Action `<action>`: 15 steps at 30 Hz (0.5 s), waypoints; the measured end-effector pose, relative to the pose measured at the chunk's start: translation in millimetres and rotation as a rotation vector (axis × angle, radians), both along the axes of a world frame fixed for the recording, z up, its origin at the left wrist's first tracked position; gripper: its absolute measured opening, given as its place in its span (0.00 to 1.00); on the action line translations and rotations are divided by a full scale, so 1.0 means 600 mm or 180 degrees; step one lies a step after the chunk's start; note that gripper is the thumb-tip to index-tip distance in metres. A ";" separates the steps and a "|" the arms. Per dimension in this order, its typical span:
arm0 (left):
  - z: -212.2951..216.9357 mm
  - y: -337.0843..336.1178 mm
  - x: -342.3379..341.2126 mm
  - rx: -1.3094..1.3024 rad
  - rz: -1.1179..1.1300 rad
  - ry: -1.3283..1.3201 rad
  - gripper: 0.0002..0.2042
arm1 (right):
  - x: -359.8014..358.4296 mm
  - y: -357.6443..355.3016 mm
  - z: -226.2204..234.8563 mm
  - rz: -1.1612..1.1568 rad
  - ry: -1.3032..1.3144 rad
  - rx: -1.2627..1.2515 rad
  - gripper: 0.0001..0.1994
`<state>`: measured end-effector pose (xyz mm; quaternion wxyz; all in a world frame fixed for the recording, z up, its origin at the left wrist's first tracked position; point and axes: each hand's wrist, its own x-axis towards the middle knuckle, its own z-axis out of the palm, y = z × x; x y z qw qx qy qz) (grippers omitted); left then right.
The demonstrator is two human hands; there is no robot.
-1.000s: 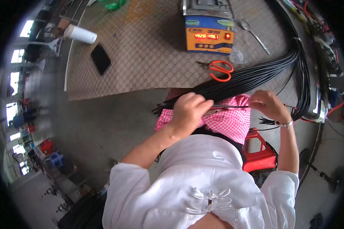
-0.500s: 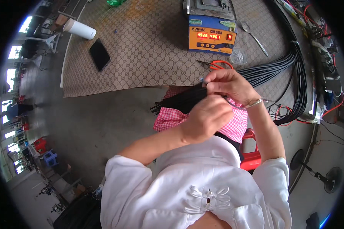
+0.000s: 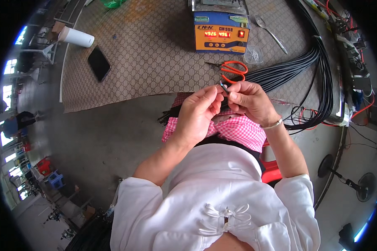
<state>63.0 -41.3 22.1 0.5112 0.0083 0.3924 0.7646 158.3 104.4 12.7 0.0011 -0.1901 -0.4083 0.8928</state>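
Note:
Over my lap, near the table's front edge, my right hand point(image 3: 252, 102) pinches a short black cable end point(image 3: 225, 88) between thumb and fingers. A bit of blue and white shows at its tip. My left hand point(image 3: 197, 115) is beside it, thumb and fingers drawn together close to that tip; what they hold, if anything, is hidden. Just beyond the hands lie orange-handled scissors point(image 3: 234, 72) on the table. A thick bundle of black cables point(image 3: 287, 72) runs from the right to my hands, and its cut ends point(image 3: 166, 116) show past my left wrist on a pink checked cloth point(image 3: 242, 130).
A blue and orange box with a lit display point(image 3: 220, 37) stands at the back. Near it are a spoon point(image 3: 272, 35) and a clear plastic dish point(image 3: 253, 55). A phone point(image 3: 99, 63) and white tumbler point(image 3: 76, 37) lie at left. A fan point(image 3: 365, 187) stands at lower right.
My left hand has turned and moved left, from in front of the right hand to beside it. The cable tip now shows between them. The view has shifted slightly.

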 end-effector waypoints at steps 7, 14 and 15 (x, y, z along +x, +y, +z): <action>0.015 0.001 -0.027 0.0031 -0.0572 -0.0902 0.12 | 0.007 0.005 -0.010 0.0132 0.0110 0.0210 0.06; 0.010 -0.012 -0.043 -0.0234 -0.1000 -0.0464 0.07 | 0.012 0.003 0.000 0.0422 -0.0084 0.0856 0.05; 0.009 -0.012 -0.043 -0.0297 -0.1023 -0.0215 0.06 | 0.014 0.004 0.000 0.0485 -0.0090 0.0858 0.06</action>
